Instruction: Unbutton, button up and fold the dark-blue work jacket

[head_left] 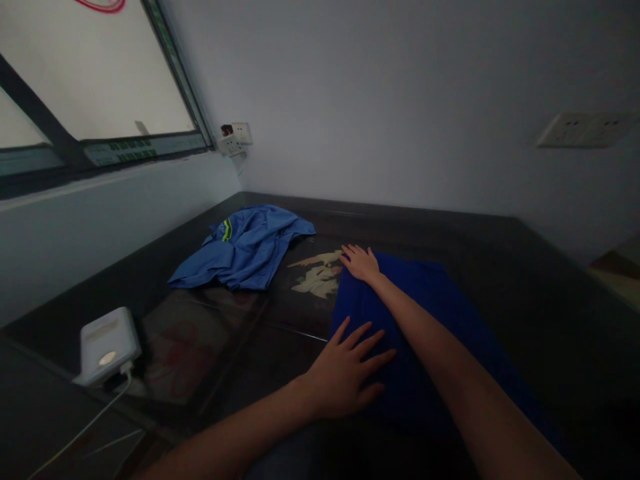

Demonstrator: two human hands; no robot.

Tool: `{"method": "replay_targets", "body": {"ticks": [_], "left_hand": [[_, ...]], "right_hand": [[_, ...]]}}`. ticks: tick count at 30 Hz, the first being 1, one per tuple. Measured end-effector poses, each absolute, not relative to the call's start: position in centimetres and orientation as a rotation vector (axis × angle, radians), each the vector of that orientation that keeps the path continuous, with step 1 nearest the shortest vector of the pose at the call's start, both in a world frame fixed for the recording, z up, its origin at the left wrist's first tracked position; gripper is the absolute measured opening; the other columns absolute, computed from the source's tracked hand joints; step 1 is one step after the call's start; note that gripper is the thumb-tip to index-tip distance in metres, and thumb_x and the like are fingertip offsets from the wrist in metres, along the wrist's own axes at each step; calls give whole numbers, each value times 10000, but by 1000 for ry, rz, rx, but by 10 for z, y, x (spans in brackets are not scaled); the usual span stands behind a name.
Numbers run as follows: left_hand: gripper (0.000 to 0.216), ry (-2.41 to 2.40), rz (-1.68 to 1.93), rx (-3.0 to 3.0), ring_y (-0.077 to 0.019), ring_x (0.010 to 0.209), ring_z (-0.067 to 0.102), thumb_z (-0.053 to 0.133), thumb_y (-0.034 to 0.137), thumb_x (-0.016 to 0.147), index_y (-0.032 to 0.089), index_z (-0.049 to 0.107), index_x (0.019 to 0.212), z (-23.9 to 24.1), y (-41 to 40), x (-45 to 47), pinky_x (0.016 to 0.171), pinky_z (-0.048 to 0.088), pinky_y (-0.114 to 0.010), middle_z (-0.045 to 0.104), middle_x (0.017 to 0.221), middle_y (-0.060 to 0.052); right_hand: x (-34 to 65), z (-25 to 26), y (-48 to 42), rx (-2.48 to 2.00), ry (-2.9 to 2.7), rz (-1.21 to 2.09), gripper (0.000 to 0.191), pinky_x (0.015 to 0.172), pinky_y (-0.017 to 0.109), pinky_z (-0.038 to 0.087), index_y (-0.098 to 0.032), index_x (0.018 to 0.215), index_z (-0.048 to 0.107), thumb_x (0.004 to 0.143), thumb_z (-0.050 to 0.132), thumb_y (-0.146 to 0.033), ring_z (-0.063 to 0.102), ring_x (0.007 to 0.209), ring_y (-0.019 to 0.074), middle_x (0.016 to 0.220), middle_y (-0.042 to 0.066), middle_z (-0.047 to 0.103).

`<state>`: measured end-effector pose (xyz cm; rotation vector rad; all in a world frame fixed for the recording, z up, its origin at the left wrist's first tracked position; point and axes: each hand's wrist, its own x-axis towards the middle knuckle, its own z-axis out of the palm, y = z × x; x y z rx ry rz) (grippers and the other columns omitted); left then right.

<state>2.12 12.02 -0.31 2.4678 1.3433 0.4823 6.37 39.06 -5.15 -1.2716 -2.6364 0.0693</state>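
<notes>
A dark blue cloth [430,293] lies spread on the dark, glossy table [240,333]; whether it is a garment I cannot tell. My right hand [361,263] rests on its far left corner, fingers stretched out. Nearer to me, my left hand [350,370] lies over the cloth's left edge with its fingers spread. Neither hand grips anything. My right forearm crosses above the cloth and hides part of it. The cloth's near end fades into shadow.
A crumpled lighter blue garment [250,243] with a yellow-green mark lies at the back left. A white power bank [109,343] with a cable plugged in sits near the left edge. Pale wall [400,120] stands behind, with sockets [585,129] at right and a window at left.
</notes>
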Motion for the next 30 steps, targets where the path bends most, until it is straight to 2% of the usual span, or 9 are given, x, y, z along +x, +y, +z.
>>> {"method": "replay_targets", "body": {"ticks": [5,11,16,19,22,24,27,30], "left_hand": [[606,1337,420,2480,-337,1413,150,473,492,884,326,297,1440,-4,116,24,1095,78,-635,210,1542,-81],[630,1374,383,2470,-345,1410,160,538,463,849,341,321,1428,-7,116,27,1096,80,-632,242,1534,-80],[665,1395,336,2522,-341,1412,156,579,428,829,353,306,1431,-8,117,27,1099,90,-622,221,1544,-66],[650,1392,302,2557,-331,1418,137,497,545,857,357,282,1440,-11,118,26,1105,81,-613,198,1551,-60],[754,1372,234,2577,-346,1416,131,410,711,808,348,258,1451,-11,120,24,1103,83,-621,188,1552,-75],[809,1373,191,2581,-360,1412,138,390,757,776,343,246,1456,-7,121,25,1095,98,-633,189,1551,-84],[806,1387,218,2593,-363,1408,159,392,748,785,332,240,1459,3,124,31,1085,127,-644,213,1545,-91],[713,1308,306,2661,-322,1413,171,425,656,843,307,276,1446,11,133,46,1107,135,-607,259,1531,-82]], "right_hand": [[62,-54,395,-1270,-2646,91,536,1090,557,160,-274,1432,350,955,266,-502,250,1389,271,1508,67,320],[65,-48,388,-1245,-2596,79,518,1088,552,191,-281,1418,375,949,318,-494,277,1379,268,1500,71,335],[64,-15,367,-1218,-2490,23,505,1109,537,167,-245,1429,359,974,278,-449,214,1405,243,1517,79,297],[74,16,347,-1062,-2457,56,512,1108,516,209,-241,1413,390,972,272,-472,210,1408,231,1514,68,307],[110,48,320,-841,-2423,205,548,1102,486,261,-174,1328,512,954,300,-515,279,1384,244,1466,119,389],[149,64,295,-756,-2391,314,555,1106,451,281,-166,1293,547,946,314,-531,358,1347,230,1419,133,454],[217,73,247,-835,-2310,392,507,1095,450,320,-199,1281,554,944,344,-515,433,1298,220,1379,113,506],[271,56,195,-1060,-2288,328,443,1090,468,338,-231,1303,527,947,386,-453,442,1292,219,1367,90,521]]}}
